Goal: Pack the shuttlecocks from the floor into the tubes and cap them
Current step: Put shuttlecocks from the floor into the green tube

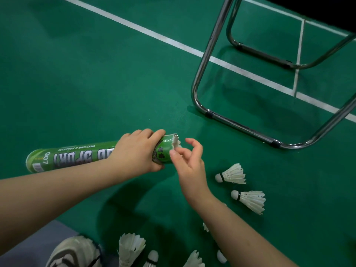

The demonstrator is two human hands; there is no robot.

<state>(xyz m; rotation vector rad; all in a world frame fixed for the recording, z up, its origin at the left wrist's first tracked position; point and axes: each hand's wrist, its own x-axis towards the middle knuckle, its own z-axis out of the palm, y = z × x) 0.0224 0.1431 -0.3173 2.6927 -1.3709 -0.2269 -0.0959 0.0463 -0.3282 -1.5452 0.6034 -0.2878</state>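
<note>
My left hand (137, 151) grips a green shuttlecock tube (77, 155) near its open right end and holds it roughly level above the floor. White feathers of a shuttlecock (176, 143) stick out of that open end. My right hand (187, 160) is at the tube's mouth with fingers spread, the thumb touching the feathers; it holds nothing. Two loose white shuttlecocks (232, 174) (249, 200) lie on the green floor to the right. Several more shuttlecocks (131, 247) lie along the bottom edge, partly hidden by my right forearm.
A chrome tube chair frame (240, 126) stands on the floor at the upper right, close to the tube's mouth. White court lines (134, 26) cross the green floor. A grey and white shoe (73, 253) is at the bottom left.
</note>
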